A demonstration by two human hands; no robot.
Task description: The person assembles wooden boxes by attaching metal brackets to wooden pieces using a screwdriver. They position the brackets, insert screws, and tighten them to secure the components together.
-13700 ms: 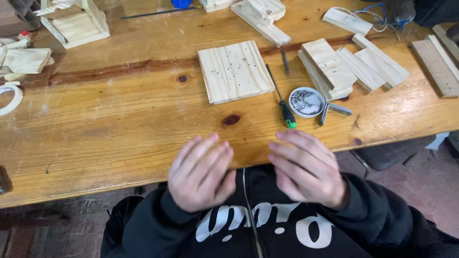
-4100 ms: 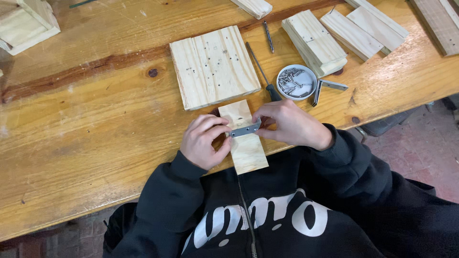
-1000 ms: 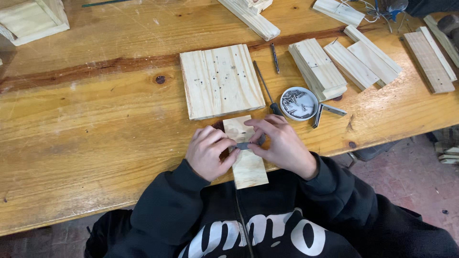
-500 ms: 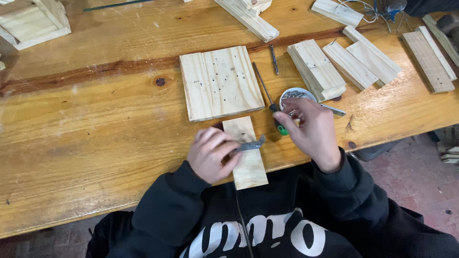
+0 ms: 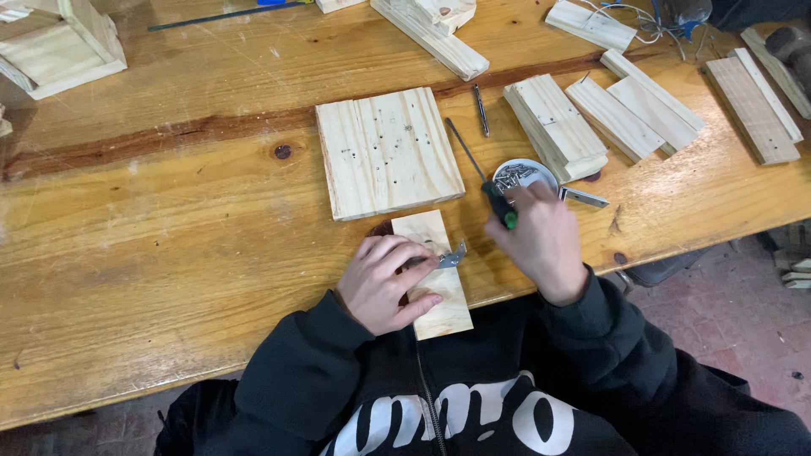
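Wood piece (image 5: 432, 279) is lying at the tabletop (image 5: 169, 219) edge, light and stiff. Left hand (image 5: 384, 283) is pinning its small metal bracket (image 5: 454, 256) flat. Right hand (image 5: 541, 236) is closing around the green-handled screwdriver (image 5: 497, 205).

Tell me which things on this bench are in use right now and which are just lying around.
In use: small wood piece and metal bracket under the left hand; screwdriver at the right hand; dish of screws.

Lying about: square board, stacked slats, wooden box.

small pale wood block (image 5: 435, 279): flat, overhanging table edge | metal bracket (image 5: 454, 256): on block
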